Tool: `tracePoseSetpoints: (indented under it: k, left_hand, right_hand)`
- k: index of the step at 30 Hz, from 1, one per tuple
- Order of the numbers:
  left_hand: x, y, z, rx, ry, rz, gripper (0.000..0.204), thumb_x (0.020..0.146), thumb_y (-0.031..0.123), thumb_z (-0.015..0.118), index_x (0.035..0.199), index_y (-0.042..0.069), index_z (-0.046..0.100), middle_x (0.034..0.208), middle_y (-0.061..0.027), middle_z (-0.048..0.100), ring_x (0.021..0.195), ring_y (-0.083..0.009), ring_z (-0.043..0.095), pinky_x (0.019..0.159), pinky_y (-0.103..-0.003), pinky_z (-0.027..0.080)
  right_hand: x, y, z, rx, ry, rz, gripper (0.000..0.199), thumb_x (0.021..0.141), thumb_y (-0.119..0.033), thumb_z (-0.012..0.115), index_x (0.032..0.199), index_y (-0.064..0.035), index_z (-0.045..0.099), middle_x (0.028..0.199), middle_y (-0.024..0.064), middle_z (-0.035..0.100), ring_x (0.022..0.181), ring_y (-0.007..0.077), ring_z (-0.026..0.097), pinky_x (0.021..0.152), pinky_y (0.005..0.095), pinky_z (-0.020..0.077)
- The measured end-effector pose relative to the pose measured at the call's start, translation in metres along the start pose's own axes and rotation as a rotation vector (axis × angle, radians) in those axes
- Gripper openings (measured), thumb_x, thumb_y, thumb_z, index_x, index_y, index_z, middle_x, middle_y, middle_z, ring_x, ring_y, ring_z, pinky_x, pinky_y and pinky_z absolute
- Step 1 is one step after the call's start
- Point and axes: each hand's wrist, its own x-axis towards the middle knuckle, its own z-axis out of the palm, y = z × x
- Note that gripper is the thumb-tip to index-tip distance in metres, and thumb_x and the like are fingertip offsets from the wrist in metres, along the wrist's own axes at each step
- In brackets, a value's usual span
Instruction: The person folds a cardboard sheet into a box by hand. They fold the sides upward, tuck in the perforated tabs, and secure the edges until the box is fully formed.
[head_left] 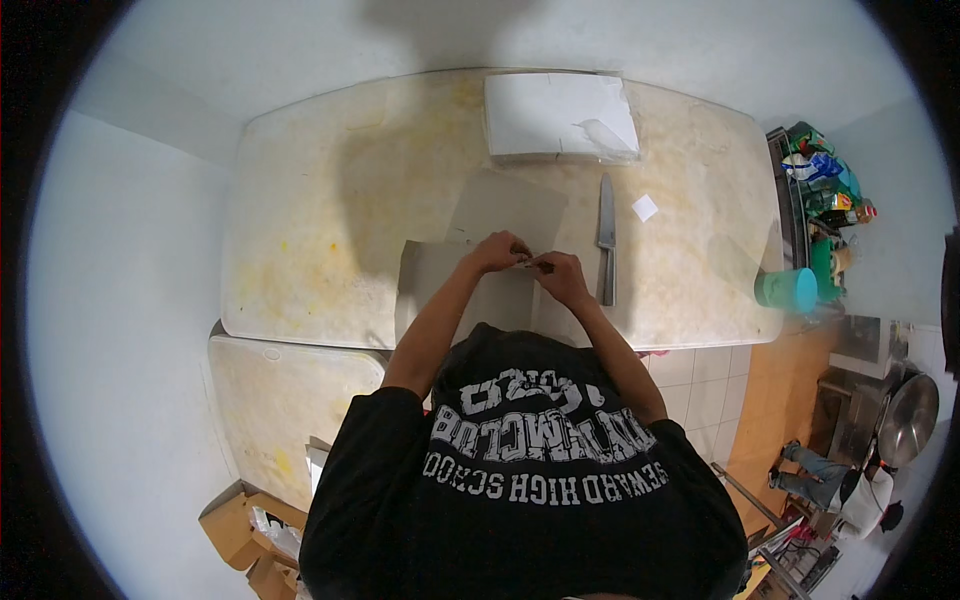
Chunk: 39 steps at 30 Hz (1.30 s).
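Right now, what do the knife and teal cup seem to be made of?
The knife: metal, probably steel, smooth; blade and handle share a grey sheen. The teal cup: probably smooth plastic, judging by its even, slightly translucent-looking colour, though tinted glass can't be ruled out.

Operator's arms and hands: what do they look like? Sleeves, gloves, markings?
Left hand and right hand: no gloves. Left forearm and right forearm are uncovered, no watch, band or cable visible; rings too small to tell. Black short sleeves, no print visible on them, on a black T-shirt with white block lettering.
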Motion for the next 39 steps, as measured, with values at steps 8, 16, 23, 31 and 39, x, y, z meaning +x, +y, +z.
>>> tracePoseSetpoints:
  k: [8,16,23,31,39]
  left_hand:
    - [0.007,0.004,-0.004,-0.013,-0.118,-0.027,0.029,0.074,0.024,0.071,0.099,0.01,0.075,0.096,-0.0123,0.072,0.09,-0.0272,0.068,0.084,-0.037,0.052]
    - [0.005,-0.003,-0.003,-0.119,-0.088,-0.013,0.034,0.074,0.031,0.077,0.095,0.005,0.075,0.088,-0.0121,0.073,0.077,-0.0198,0.067,0.076,-0.036,0.052]
    - [0.01,-0.001,-0.005,-0.122,-0.066,-0.079,0.031,0.067,0.022,0.076,0.093,0.006,0.076,0.09,-0.0121,0.073,0.081,-0.0237,0.069,0.076,-0.034,0.053]
    - [0.014,-0.004,-0.005,-0.196,-0.137,-0.111,0.032,0.068,0.017,0.073,0.098,0.004,0.074,0.097,-0.0129,0.073,0.089,-0.0238,0.068,0.083,-0.033,0.051]
    - [0.009,-0.025,0.004,-0.43,-0.201,-0.006,0.033,0.075,0.014,0.072,0.104,-0.001,0.071,0.098,-0.0166,0.071,0.089,-0.0226,0.066,0.081,-0.033,0.051]
  right_hand:
    - [0.002,-0.006,-0.002,-0.066,0.003,0.007,0.013,0.074,-0.007,0.071,0.087,-0.0043,0.074,0.081,0.0146,0.07,0.073,0.0254,0.069,0.068,0.0331,0.0547]
    - [0.003,-0.003,0.002,-0.063,0.038,-0.052,0.013,0.076,-0.009,0.071,0.088,-0.0045,0.074,0.08,0.015,0.069,0.07,0.0248,0.069,0.066,0.0335,0.0549]
    - [0.004,-0.007,-0.002,-0.11,-0.043,-0.024,0.015,0.076,-0.017,0.071,0.085,-0.0055,0.073,0.081,0.0143,0.068,0.075,0.0314,0.067,0.07,0.0397,0.0536]
    - [0.003,-0.004,0.0,0.044,-0.016,0.046,0.016,0.076,-0.02,0.073,0.086,-0.0078,0.075,0.077,0.0133,0.068,0.073,0.0298,0.067,0.068,0.0387,0.0541]
    - [0.003,-0.009,0.001,-0.136,-0.003,-0.075,0.009,0.077,-0.011,0.07,0.084,-0.0071,0.073,0.097,0.0102,0.067,0.079,0.0267,0.067,0.073,0.0368,0.0543]
